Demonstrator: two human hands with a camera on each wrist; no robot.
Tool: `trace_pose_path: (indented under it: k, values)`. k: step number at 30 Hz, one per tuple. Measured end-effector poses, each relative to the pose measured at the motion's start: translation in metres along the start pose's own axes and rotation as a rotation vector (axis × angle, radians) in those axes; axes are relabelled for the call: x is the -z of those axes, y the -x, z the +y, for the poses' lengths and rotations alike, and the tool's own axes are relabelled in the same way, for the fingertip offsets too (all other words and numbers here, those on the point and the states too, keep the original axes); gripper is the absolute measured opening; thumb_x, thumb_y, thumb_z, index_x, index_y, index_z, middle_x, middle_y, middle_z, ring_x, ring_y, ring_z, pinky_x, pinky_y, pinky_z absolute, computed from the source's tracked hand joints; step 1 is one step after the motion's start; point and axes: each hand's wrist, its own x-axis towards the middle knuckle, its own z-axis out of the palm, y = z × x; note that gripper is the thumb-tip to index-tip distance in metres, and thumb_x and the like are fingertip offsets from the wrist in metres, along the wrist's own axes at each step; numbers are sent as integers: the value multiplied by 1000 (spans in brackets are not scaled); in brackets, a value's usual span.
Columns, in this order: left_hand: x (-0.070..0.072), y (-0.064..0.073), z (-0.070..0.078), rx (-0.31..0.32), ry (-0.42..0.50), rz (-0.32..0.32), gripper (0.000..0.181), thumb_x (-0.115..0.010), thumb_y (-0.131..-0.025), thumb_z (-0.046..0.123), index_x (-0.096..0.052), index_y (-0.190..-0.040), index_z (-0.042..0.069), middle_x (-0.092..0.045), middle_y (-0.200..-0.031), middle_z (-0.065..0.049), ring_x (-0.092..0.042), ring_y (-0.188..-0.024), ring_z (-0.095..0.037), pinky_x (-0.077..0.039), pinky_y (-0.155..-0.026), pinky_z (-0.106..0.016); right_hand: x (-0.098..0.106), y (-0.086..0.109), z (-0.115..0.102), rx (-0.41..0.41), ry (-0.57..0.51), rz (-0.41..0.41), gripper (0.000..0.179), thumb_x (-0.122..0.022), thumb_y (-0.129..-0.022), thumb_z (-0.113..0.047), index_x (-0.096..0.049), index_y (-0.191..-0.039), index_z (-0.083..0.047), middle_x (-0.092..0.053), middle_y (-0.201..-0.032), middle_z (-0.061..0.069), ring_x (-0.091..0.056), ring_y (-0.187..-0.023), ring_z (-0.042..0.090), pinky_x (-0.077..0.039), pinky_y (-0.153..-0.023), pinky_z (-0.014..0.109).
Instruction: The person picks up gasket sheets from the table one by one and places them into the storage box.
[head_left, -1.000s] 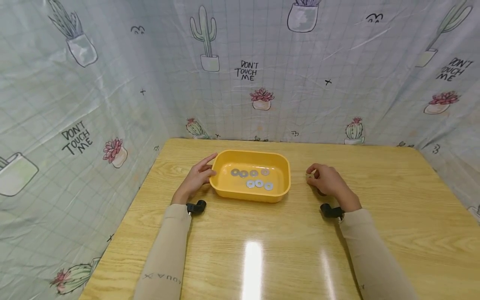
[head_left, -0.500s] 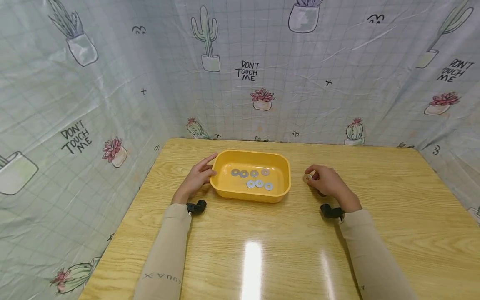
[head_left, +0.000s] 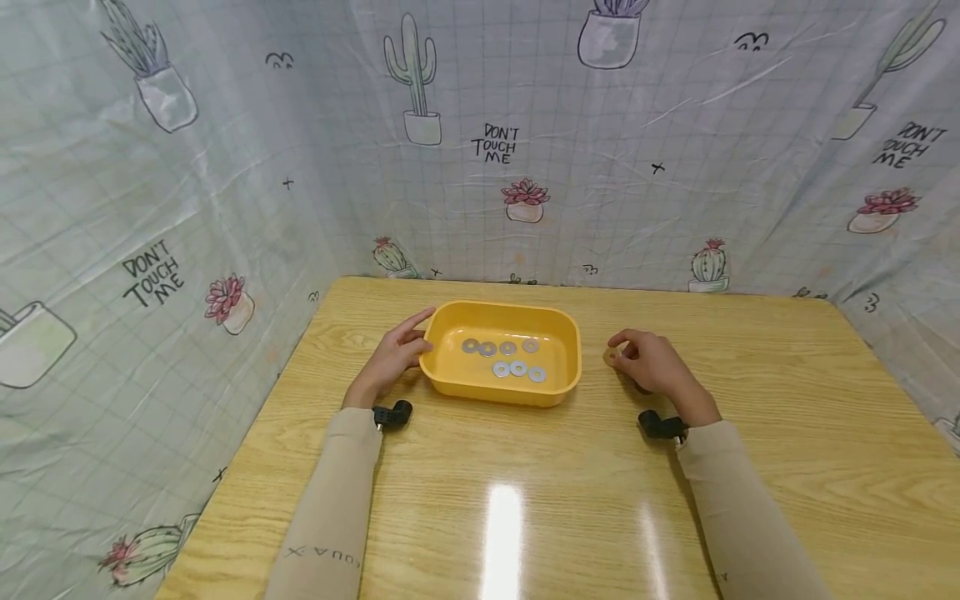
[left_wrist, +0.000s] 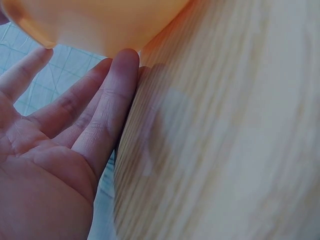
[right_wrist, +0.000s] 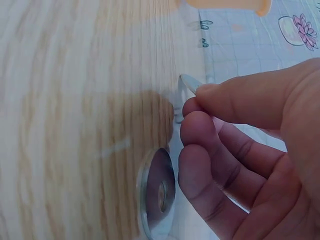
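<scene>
In the head view, my left hand holds the left end of a yellow plastic bin, thumb tip over its rim. The left wrist view shows the other fingers, nearly straight, against the outside of its wall. Several flat metal washers lie on the bin floor. My right hand, to the bin's right, pinches a washer between thumb and index finger, close over the table. Below its curled fingers, another washer appears in the right wrist view; the head view mostly hides it.
The wooden table has a glossy top with bright reflections near the front. A fabric sheet with cactus drawings hangs behind the table and along its left side. Small black cameras sit on both wrists.
The washer at my right fingertips has turned, its face now showing where only a faint edge showed before. That hand has shifted slightly left. My left hand and the bin stay in place.
</scene>
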Motion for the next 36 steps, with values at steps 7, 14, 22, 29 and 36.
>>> trace_pose_path:
  k: [7,14,22,29,36]
  values:
    - [0,0,-3,-11,-12,11,66,-57,-101,9,-36,-161,29,-52,-146,-25,-56,-129,-45,-60,-94,-40,1,1,1,-1,-44,57,33,-63,-100,-19,-66,-128,-2,-71,-95,16,-58,-68,19,-48,-63,31]
    - [1,0,-2,-18,-13,15,65,-57,-101,10,-38,-160,29,-53,-144,-25,-58,-125,-44,-61,-88,-33,3,0,-1,4,-85,114,32,-62,-99,-9,-66,-130,-2,-68,-97,18,-58,-72,22,-49,-62,30]
    - [1,0,-2,-6,-15,2,67,-56,-102,9,-34,-161,29,-51,-149,-25,-55,-131,-47,-60,-92,-36,4,0,-4,-3,-133,121,33,-62,-101,-13,-65,-133,-5,-68,-99,15,-63,-78,23,-52,-63,28]
    - [0,4,5,11,-18,-11,67,-55,-102,6,-31,-163,20,-49,-149,-27,-53,-132,-49,-54,-102,-52,5,3,-9,0,-202,135,33,-62,-102,-13,-64,-134,-4,-67,-99,17,-68,-80,30,-54,-63,25]
    - [2,2,-1,-10,-19,-1,67,-56,-102,8,-32,-163,25,-50,-149,-25,-54,-131,-48,-56,-100,-50,7,3,-15,4,-241,174,35,-63,-102,-13,-63,-135,-4,-66,-98,17,-66,-78,32,-52,-61,24]
